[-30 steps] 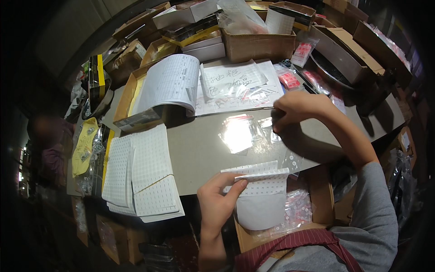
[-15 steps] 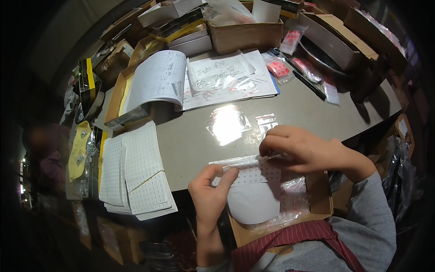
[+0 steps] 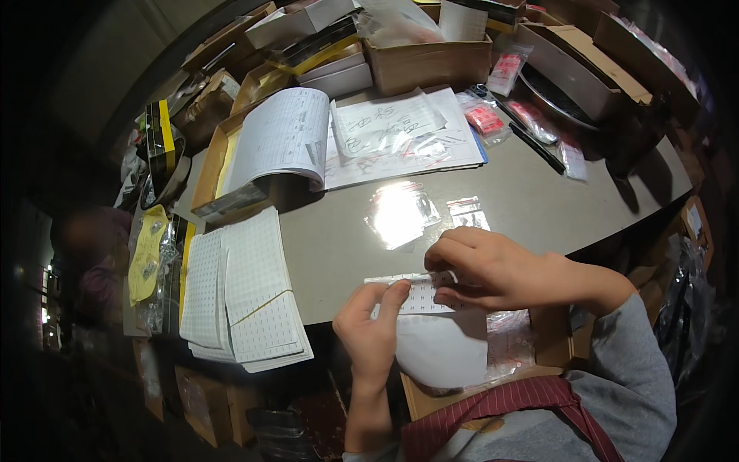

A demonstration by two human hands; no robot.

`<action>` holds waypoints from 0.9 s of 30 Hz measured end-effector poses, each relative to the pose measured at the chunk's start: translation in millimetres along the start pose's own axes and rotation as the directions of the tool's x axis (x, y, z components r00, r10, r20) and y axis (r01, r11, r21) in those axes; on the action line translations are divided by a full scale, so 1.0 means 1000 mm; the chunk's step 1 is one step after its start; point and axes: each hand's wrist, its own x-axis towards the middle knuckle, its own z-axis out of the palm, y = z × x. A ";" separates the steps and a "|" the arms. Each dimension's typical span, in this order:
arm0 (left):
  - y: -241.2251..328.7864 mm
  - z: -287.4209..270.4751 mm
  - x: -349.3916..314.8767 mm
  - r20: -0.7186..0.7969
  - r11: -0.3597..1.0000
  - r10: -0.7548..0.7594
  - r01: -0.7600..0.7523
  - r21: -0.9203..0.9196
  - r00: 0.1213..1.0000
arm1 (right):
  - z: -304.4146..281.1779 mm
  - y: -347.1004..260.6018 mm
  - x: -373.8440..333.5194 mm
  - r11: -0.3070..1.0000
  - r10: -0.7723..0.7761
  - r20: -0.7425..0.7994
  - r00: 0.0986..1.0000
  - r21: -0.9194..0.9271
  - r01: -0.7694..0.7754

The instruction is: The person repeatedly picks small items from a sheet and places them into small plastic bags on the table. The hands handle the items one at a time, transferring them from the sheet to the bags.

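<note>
A white label sheet (image 3: 422, 299), printed with rows of small dark marks, is bent over at the table's front edge. My left hand (image 3: 369, 327) pinches its left part between thumb and fingers. My right hand (image 3: 496, 271) is closed at the sheet's upper right, thumb and fingertips pressed on it; anything small between them is hidden. A blank white flap (image 3: 443, 350) hangs below the printed strip, over an open cardboard box (image 3: 553, 339) at my lap. Clear plastic bags (image 3: 509, 346) lie in that box. Just beyond my right hand is a small zip bag (image 3: 466, 208).
Several small zip bags (image 3: 400, 215) lie in glare mid-table. A stack of label sheets (image 3: 265, 308) with a rubber band is at the left. Behind are an open notebook (image 3: 281, 138), papers on a clipboard (image 3: 454, 162), a black pen (image 3: 536, 148) and cardboard boxes (image 3: 431, 65).
My right hand has moved left along the label sheet, closer to my left hand, covering more of the printed strip. The whole view has shifted slightly.
</note>
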 end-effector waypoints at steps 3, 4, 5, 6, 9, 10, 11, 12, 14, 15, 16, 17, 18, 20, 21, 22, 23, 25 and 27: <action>-0.010 0.001 -0.004 -0.055 0.990 -0.023 0.015 -0.139 0.998 | -0.004 -0.003 -0.003 0.999 -0.029 -0.061 0.998 0.038 0.031; -0.010 -0.001 -0.005 -0.055 0.982 -0.049 0.038 -0.185 0.997 | -0.006 -0.005 -0.003 0.998 -0.056 -0.089 0.994 0.032 0.059; -0.009 -0.003 -0.005 -0.055 0.971 -0.076 0.061 -0.231 0.996 | -0.006 -0.004 -0.005 0.998 -0.061 -0.121 0.991 0.003 0.061; -0.007 -0.003 -0.004 -0.045 0.956 -0.098 0.081 -0.281 0.994 | -0.007 -0.005 -0.010 0.998 -0.061 -0.157 0.986 -0.032 0.056; -0.002 -0.004 -0.002 -0.021 0.927 -0.120 0.104 -0.361 0.993 | -0.004 -0.010 -0.017 0.988 -0.075 -0.271 0.960 -0.149 0.035; -0.002 -0.004 -0.001 -0.015 0.926 -0.119 0.106 -0.362 0.993 | -0.003 -0.011 -0.019 0.982 -0.085 -0.308 0.948 -0.188 0.027; -0.001 -0.004 0.000 -0.009 0.925 -0.119 0.108 -0.364 0.993 | -0.001 -0.010 -0.020 0.975 -0.095 -0.316 0.944 -0.223 0.023; 0.000 -0.004 0.000 0.001 0.925 -0.116 0.109 -0.365 0.993 | 0.003 -0.007 -0.022 0.966 -0.104 -0.327 0.939 -0.259 0.016; 0.003 -0.004 0.000 0.009 0.927 -0.125 0.120 -0.355 0.992 | 0.010 -0.004 -0.027 0.958 -0.109 -0.334 0.936 -0.287 0.009; 0.005 -0.004 -0.001 0.013 0.929 -0.130 0.126 -0.349 0.991 | 0.015 -0.002 -0.030 0.961 -0.106 -0.332 0.937 -0.277 0.011; 0.006 -0.006 -0.003 0.012 0.937 -0.130 0.127 -0.326 0.991 | 0.017 -0.001 -0.034 0.964 -0.102 -0.330 0.939 -0.267 0.011; 0.006 -0.009 -0.008 0.012 0.944 -0.129 0.127 -0.303 0.992 | 0.017 -0.004 -0.038 0.965 -0.100 -0.326 0.940 -0.262 0.012; 0.005 -0.012 -0.014 0.010 0.951 -0.132 0.130 -0.280 0.991 | 0.016 -0.006 -0.042 0.967 -0.097 -0.320 0.943 -0.253 0.014; 0.001 -0.018 -0.024 -0.026 0.946 -0.141 0.127 -0.297 0.990 | 0.016 -0.006 -0.054 0.975 -0.092 -0.302 0.949 -0.219 0.025; 0.000 -0.022 -0.029 -0.050 0.945 -0.148 0.126 -0.303 0.988 | 0.017 -0.003 -0.063 0.981 -0.096 -0.287 0.953 -0.188 0.042; 0.000 -0.024 -0.033 -0.049 0.938 -0.160 0.136 -0.319 0.986 | 0.017 0.000 -0.071 0.986 -0.100 -0.273 0.957 -0.158 0.058; 0.001 -0.027 -0.037 -0.047 0.931 -0.171 0.146 -0.335 0.984 | 0.014 0.000 -0.081 0.987 -0.106 -0.284 0.953 -0.144 0.067; 0.001 -0.029 -0.042 -0.041 0.919 -0.195 0.168 -0.356 0.980 | 0.007 -0.011 -0.093 0.989 0.132 -0.351 0.927 0.114 -0.098; 0.005 -0.022 -0.043 -0.032 0.926 -0.169 0.148 -0.347 0.985 | 0.005 -0.012 -0.096 0.974 0.198 -0.480 0.855 0.196 -0.115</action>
